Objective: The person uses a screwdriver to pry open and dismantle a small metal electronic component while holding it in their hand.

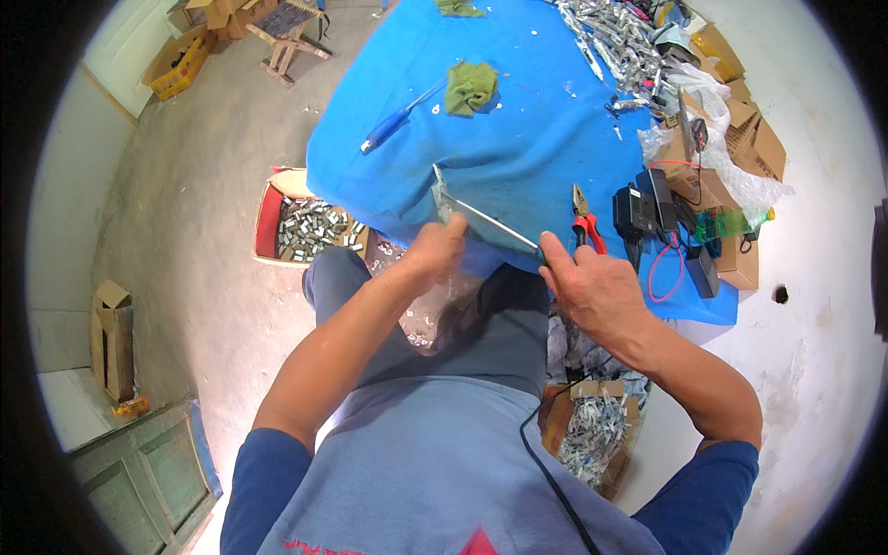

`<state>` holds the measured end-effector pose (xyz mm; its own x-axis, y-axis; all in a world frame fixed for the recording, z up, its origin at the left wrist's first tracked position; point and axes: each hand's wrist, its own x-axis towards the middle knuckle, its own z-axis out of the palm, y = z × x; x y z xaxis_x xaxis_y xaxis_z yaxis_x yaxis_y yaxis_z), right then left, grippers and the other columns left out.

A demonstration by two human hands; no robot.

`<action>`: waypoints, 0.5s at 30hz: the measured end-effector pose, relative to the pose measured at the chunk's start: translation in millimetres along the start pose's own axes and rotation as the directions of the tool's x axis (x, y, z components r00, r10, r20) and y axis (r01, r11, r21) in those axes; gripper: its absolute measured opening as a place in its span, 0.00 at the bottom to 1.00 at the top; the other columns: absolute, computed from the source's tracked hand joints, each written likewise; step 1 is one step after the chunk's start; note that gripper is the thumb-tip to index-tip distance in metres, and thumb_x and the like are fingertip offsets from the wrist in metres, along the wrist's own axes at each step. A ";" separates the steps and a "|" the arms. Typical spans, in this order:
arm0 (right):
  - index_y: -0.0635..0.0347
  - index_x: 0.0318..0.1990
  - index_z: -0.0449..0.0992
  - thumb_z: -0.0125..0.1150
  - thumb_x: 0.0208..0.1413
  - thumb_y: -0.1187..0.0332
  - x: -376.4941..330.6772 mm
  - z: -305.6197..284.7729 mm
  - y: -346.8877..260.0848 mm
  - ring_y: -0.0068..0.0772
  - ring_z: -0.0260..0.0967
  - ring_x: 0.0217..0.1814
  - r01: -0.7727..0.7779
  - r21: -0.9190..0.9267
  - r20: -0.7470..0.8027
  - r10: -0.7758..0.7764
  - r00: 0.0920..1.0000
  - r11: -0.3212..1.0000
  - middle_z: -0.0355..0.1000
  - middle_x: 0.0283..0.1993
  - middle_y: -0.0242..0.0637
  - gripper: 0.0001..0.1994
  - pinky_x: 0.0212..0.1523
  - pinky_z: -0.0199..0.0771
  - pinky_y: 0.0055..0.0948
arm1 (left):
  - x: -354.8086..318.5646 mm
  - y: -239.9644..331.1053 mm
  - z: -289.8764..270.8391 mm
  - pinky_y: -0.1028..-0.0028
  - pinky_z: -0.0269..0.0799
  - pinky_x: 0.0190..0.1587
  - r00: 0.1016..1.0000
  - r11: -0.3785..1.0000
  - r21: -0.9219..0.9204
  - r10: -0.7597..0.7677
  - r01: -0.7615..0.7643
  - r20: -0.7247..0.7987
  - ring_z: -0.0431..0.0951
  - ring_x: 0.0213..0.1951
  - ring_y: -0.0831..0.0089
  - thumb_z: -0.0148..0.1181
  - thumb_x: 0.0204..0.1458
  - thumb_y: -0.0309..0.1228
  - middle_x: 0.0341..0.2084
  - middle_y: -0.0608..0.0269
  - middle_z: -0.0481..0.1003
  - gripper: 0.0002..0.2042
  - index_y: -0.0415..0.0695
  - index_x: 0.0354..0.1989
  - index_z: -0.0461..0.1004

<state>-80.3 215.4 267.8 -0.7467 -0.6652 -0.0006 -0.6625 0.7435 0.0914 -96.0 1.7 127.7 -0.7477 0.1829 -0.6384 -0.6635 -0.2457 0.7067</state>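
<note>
Near the front edge of the blue-covered table (398,166), my left hand (437,248) is closed on a thin, pale metallic piece (440,191) that stands up from the fingers. My right hand (597,289) grips a screwdriver (499,226), its handle mostly hidden in the palm. The long shaft points left, and its tip meets or overlaps the metallic piece; actual contact cannot be made out. Just beyond my right hand lie pliers (585,222) with red and black handles. A second, blue-handled screwdriver (387,129) lies farther back, beside a crumpled green cloth (471,89).
A heap of metallic parts (615,46) covers the far right of the table. Black power adapters (635,213) and a green bottle (726,225) stand at the right. A box of small metal pieces (314,227) sits left of my knee; a carton of silvery strips (599,433) sits at lower right.
</note>
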 end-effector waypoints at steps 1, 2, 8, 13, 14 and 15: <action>0.52 0.53 0.70 0.59 0.59 0.62 -1.8 5.4 3.1 0.44 0.70 0.22 0.002 0.067 -0.009 -0.001 1.000 0.998 0.69 0.22 0.41 0.15 0.21 0.67 0.41 | 0.0 -1.4 -1.6 0.73 0.40 0.17 1.000 1.000 0.007 0.014 -0.014 0.011 0.47 0.14 0.79 0.44 0.62 0.55 0.12 0.76 0.49 0.26 0.53 0.15 0.53; 0.53 0.52 0.71 0.59 0.60 0.62 -0.6 12.1 10.1 0.42 0.69 0.21 0.000 0.128 -0.021 0.003 1.000 0.992 0.69 0.22 0.41 0.15 0.21 0.66 0.39 | 2.5 0.0 -2.1 0.73 0.41 0.18 0.999 0.999 0.016 0.032 -0.033 0.029 0.47 0.14 0.79 0.44 0.62 0.55 0.12 0.76 0.49 0.26 0.53 0.15 0.53; 0.58 0.48 0.76 0.54 0.63 0.59 12.5 0.8 31.2 0.30 0.61 0.25 -0.330 0.666 0.336 0.126 0.933 0.669 0.65 0.25 0.35 0.14 0.28 0.63 0.29 | -0.3 -5.1 -8.1 0.72 0.41 0.19 0.999 0.999 0.032 0.035 -0.035 -0.004 0.46 0.15 0.78 0.45 0.62 0.56 0.12 0.76 0.47 0.27 0.55 0.14 0.52; 0.59 0.47 0.74 0.51 0.62 0.58 9.1 -12.2 32.2 0.50 0.71 0.36 -0.362 0.596 0.402 0.124 0.907 0.717 0.73 0.32 0.48 0.15 0.40 0.70 0.40 | -2.4 -15.1 -15.8 0.73 0.39 0.18 0.999 0.998 0.051 0.047 -0.046 -0.026 0.45 0.14 0.79 0.50 0.61 0.55 0.12 0.77 0.47 0.27 0.55 0.14 0.52; 0.59 0.47 0.74 0.51 0.62 0.58 8.0 -10.9 33.2 0.49 0.71 0.36 -0.352 0.609 0.390 0.118 0.913 0.711 0.73 0.32 0.48 0.16 0.40 0.70 0.39 | -6.3 -12.7 -15.2 0.73 0.39 0.18 0.999 0.998 0.049 0.037 -0.035 -0.028 0.44 0.14 0.80 0.51 0.60 0.54 0.12 0.77 0.47 0.27 0.55 0.14 0.52; 0.59 0.48 0.74 0.51 0.62 0.58 7.4 -8.6 34.5 0.49 0.71 0.35 -0.341 0.621 0.377 0.112 0.919 0.705 0.73 0.32 0.47 0.16 0.40 0.70 0.39 | -7.5 -11.6 -14.0 0.73 0.38 0.17 0.999 0.999 0.041 0.032 -0.031 -0.033 0.44 0.14 0.80 0.52 0.60 0.54 0.12 0.77 0.47 0.27 0.55 0.14 0.52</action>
<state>-108.2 235.6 279.5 -0.7833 -0.5023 -0.3662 -0.2501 0.7940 -0.5541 -82.3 -10.1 120.1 -0.7673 0.1438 -0.6249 -0.6407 -0.2120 0.7379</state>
